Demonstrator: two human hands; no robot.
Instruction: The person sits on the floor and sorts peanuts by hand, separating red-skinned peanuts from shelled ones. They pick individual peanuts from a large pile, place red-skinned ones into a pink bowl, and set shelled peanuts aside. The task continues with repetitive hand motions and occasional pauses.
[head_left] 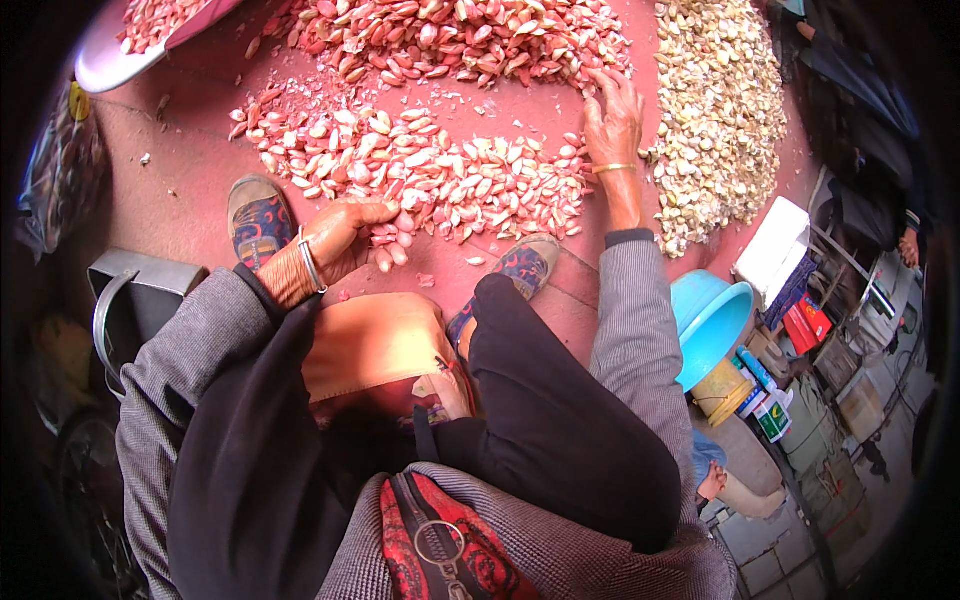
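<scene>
Pink-and-white pieces that look like garlic cloves (470, 185) lie in a long, loose heap on the reddish floor. At its near left edge is my left hand (338, 238), with a silver bracelet at the wrist. Its thumb reaches to the cloves, while its other fingers are mostly hidden. A deeper-pink heap of similar cloves (470, 40) lies farther off. My right hand (615, 130), with a gold-coloured bangle, is at the right end of these heaps. Its fingers are apart, their tips by the far heap's edge, and I see nothing held.
A heap of pale cream pieces (715, 110) runs along the right. Beyond my right forearm stand a blue basin (712, 325), a yellow bucket (722, 390) and a white box (772, 250). A metal container (150, 300) is left; a pale-rimmed tray (120, 72) holds more pink pieces.
</scene>
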